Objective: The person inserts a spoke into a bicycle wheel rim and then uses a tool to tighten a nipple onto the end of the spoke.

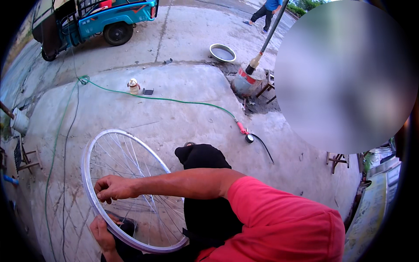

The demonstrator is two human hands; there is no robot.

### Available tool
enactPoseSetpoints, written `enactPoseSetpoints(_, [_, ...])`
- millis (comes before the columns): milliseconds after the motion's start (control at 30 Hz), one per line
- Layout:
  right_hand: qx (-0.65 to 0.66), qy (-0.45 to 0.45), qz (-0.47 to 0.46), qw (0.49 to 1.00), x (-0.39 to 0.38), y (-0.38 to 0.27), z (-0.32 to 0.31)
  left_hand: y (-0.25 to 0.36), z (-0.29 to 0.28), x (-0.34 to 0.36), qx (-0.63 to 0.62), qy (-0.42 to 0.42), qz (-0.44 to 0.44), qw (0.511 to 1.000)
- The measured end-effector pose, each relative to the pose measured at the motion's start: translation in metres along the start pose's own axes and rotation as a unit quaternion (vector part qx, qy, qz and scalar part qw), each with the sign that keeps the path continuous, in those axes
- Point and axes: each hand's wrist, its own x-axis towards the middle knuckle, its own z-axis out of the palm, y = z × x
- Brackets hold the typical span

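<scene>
Fingers of the left hand [103, 238] press the outer side of the wheel [86, 166] at its lower left; how far they close round it is hidden by the rim. This hand is at the near end, low on the wheel. The wheel is a silver rim with thin spokes [139, 165] and no tyre showing, tilted above the near left part of the concrete floor [244, 174], in from the floor's left edge. Its long axis, as seen, slants from the far left down to the near right.

Just right of the rim's left side is the right hand [117, 187], its forearm crossing over the spokes from the right. Its fingers are bent, with only a small gap at the tips; whether they pinch anything or touch the metal, I cannot tell. The key relation seems to be this: the left stretch of rim lies immediately left of those fingertips, making the right hand the nearer to it.

Further right, black trousers [205, 159] sit beside the wheel's right side. Beyond them, toward the floor's far right corner, lies a round gauge [249, 138] on a green hose [174, 101].
</scene>
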Motion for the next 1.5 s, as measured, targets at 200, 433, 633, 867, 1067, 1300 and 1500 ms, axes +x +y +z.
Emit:
enactPoseSetpoints(200, [-0.028,0.004,0.016,0.999,0.001,0.000,-0.002,0.005,0.006,0.003,-0.010,-0.004,-0.020,1.000])
enactPoseSetpoints(433, [-0.019,-0.007,0.042,0.999,-0.002,0.003,0.005,-0.006,-0.010,-0.014,0.090,-0.027,0.028,0.995])
enactPoseSetpoints(633, [-0.107,0.023,0.032,0.993,-0.023,-0.025,0.023,0.018,-0.001,-0.023,0.032,-0.037,0.019,0.999])
enactPoseSetpoints(867, [-0.102,0.031,-0.002,0.994,-0.023,-0.024,0.066,0.048,-0.019,-0.046,0.042,-0.023,-0.003,0.999])
enactPoseSetpoints(1067, [-0.095,0.021,0.061,0.993,-0.028,-0.029,0.057,0.051,-0.012,-0.050,0.045,-0.013,-0.023,0.999])
enactPoseSetpoints(1300, [-0.070,0.009,0.043,0.997,-0.025,-0.025,0.055,0.050,-0.013,-0.048,0.045,-0.021,-0.018,0.999])
enactPoseSetpoints(1500, [-0.060,0.021,0.010,0.998,-0.026,-0.020,0.055,0.046,-0.012,-0.048,0.039,-0.021,-0.014,0.999])
